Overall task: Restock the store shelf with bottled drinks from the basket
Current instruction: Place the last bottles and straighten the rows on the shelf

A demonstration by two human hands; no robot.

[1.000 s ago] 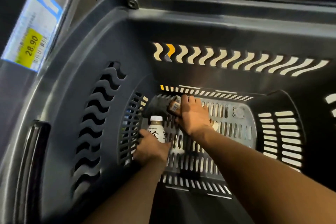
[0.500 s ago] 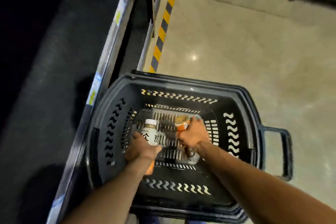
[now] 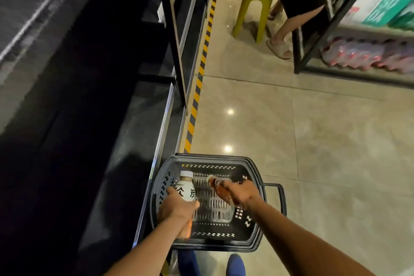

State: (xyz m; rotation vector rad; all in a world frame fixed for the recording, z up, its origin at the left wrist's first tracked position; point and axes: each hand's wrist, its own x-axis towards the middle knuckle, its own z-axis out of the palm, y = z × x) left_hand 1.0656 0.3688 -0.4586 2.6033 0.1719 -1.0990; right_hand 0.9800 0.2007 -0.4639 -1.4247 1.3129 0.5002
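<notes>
Dark grey plastic forms the basket [image 3: 212,160], which stands on the beige tiled floor [image 3: 324,141] just beside the metal front rail [image 3: 160,157] of the store shelf [image 3: 121,154] on the left. Both hands are over the basket's slotted bottom, each wrapped round a drink. The left hand [image 3: 177,206] grips a white bottle [image 3: 187,186] with a pale cap and black lettering, held upright near the basket's left wall. An orange-brown part shows below that hand; whether it belongs to the same bottle is unclear. The right hand [image 3: 242,192] clasps a brown bottle [image 3: 220,188], tilted with its cap toward the far left.

The shelf board is dark and little can be made out on it. A black upright post [image 3: 173,36] rises from its front edge further along, and a yellow-and-black striped tape [image 3: 197,89] runs on the floor beside the shelf base. The basket's handle [image 3: 280,197] sticks out on the right side. Two blue shoes [image 3: 235,264] show just behind the basket, at the lower edge.

Well apart, across the aisle, another person's leg [image 3: 284,29] and pale sandal [image 3: 279,49] appear beside a yellow-green stool [image 3: 253,4]. Next to them stands a black-framed rack [image 3: 311,36] holding wrapped packs of red-capped bottles [image 3: 363,54] low down and green-and-white boxes [image 3: 385,9] above.
</notes>
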